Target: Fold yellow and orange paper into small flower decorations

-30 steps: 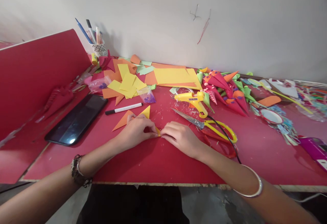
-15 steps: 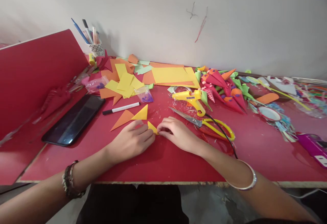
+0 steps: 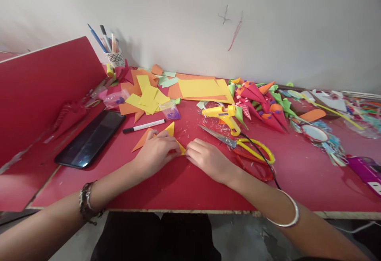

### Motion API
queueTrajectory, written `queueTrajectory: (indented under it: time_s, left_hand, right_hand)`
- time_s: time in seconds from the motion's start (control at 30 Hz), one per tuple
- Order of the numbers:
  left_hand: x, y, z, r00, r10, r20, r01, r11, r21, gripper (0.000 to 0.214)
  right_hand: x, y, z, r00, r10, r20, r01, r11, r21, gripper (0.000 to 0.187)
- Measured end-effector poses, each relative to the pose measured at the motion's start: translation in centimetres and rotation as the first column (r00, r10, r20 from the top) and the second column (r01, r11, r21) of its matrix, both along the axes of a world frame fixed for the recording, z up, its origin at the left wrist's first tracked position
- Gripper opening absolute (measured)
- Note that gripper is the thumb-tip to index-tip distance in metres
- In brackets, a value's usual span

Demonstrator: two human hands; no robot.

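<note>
Both hands meet at the middle of the red table (image 3: 184, 189). My left hand (image 3: 156, 151) lies curled over a small yellow paper piece (image 3: 181, 148), pinching it against the table. My right hand (image 3: 205, 158) pinches the same piece from the right, fingers closed. Most of the piece is hidden under the fingers. An orange paper triangle (image 3: 141, 140) and a yellow paper triangle (image 3: 170, 129) lie just beyond my left hand.
Yellow-handled scissors (image 3: 238, 145) and a yellow glue gun (image 3: 223, 115) with a black cord lie right of my hands. A black marker (image 3: 144, 126), a phone (image 3: 91, 139), paper scraps (image 3: 149, 94), paper cones (image 3: 262, 104), a pen cup (image 3: 114, 57) and a red board (image 3: 44, 86) are around.
Both hands stayed on the small yellow piece, working it; my left hand slid forward again and covers more of it and part of the yellow triangle. The view shifted slightly.
</note>
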State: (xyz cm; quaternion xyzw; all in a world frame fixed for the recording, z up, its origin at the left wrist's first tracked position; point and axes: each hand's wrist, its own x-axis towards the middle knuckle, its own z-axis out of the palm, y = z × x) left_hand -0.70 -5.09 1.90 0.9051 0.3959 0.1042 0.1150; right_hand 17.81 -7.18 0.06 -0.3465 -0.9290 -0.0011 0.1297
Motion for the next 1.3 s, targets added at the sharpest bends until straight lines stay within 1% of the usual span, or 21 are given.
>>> queueTrajectory:
  time_s: [0.1,0.17,0.23,0.3,0.4,0.47,0.57,0.63,0.73,0.8,0.93,1.03,1.17,1.23,1.3]
  left_hand:
    - [0.0,0.7,0.4,1.000,-0.019,-0.016,0.019,1.000,-0.005,0.007]
    - [-0.1,0.8,0.6,0.998,-0.050,-0.043,0.051,0.998,0.025,0.008]
    - [-0.1,0.7,0.6,0.991,-0.104,-0.079,0.109,0.991,0.075,0.008]
    - [-0.1,0.4,0.4,0.985,-0.132,-0.114,0.147,0.979,0.138,0.008]
    - [-0.1,0.0,-0.2,0.978,-0.093,-0.187,0.138,0.961,0.240,0.014]
    - [0.0,-0.1,-0.6,0.965,-0.095,-0.245,0.167,0.942,0.290,0.017]
    - [0.0,0.0,-1.0,0.944,-0.155,-0.292,0.251,0.911,0.327,0.018]
    - [-0.1,0.1,-1.1,0.941,-0.175,-0.288,0.273,0.899,0.344,0.021]
    - [-0.2,0.1,-1.0,0.944,-0.184,-0.273,0.278,0.891,0.359,0.026]
    - [-0.3,0.1,-0.8,0.945,-0.189,-0.268,0.282,0.886,0.367,0.028]
    - [-0.3,0.0,-0.2,0.942,-0.208,-0.263,0.302,0.867,0.396,0.028]
    - [-0.3,0.0,0.3,0.948,-0.209,-0.240,0.288,0.883,0.370,0.027]
    - [-0.5,0.0,0.6,0.973,-0.186,-0.137,0.218,0.935,0.279,0.024]
    - [-0.8,0.1,0.8,0.986,-0.137,-0.090,0.151,0.974,0.171,0.023]
    - [-1.1,0.4,1.1,0.998,-0.030,-0.051,0.030,1.000,-0.007,0.029]
  right_hand:
    - [0.1,0.3,0.0,0.998,-0.033,-0.048,0.029,0.996,-0.087,0.017]
    - [0.0,0.4,0.0,0.996,-0.050,-0.071,0.040,0.990,-0.136,0.016]
    - [0.0,0.5,-0.1,0.993,-0.072,-0.088,0.056,0.984,-0.169,0.015]
    - [-0.1,0.6,-0.2,0.989,-0.101,-0.104,0.079,0.976,-0.201,0.013]
    - [-0.1,0.6,-0.2,0.985,-0.122,-0.120,0.092,0.970,-0.223,0.012]
    - [0.0,0.6,-0.1,0.986,-0.111,-0.127,0.081,0.972,-0.219,0.010]
    - [0.1,0.6,-0.1,0.992,-0.089,-0.085,0.075,0.985,-0.154,0.003]
    - [0.2,0.6,-0.2,0.997,-0.080,-0.003,0.080,0.995,-0.056,0.006]
    - [0.2,0.6,-0.5,0.991,-0.079,0.111,0.070,0.994,0.084,0.012]
    - [0.2,0.5,-0.6,0.987,-0.077,0.141,0.057,0.988,0.144,0.014]
    - [0.2,0.3,-0.5,0.988,-0.055,0.147,0.019,0.972,0.236,0.019]
    - [0.3,0.0,-0.2,0.990,-0.024,0.141,-0.017,0.959,0.283,0.020]
    - [0.4,-0.2,0.1,0.992,-0.005,0.129,-0.042,0.932,0.361,0.020]
    - [0.6,-0.2,0.2,0.993,-0.002,0.118,-0.046,0.914,0.403,0.020]
    - [0.7,-0.3,0.3,0.995,-0.002,0.103,-0.045,0.892,0.450,0.020]
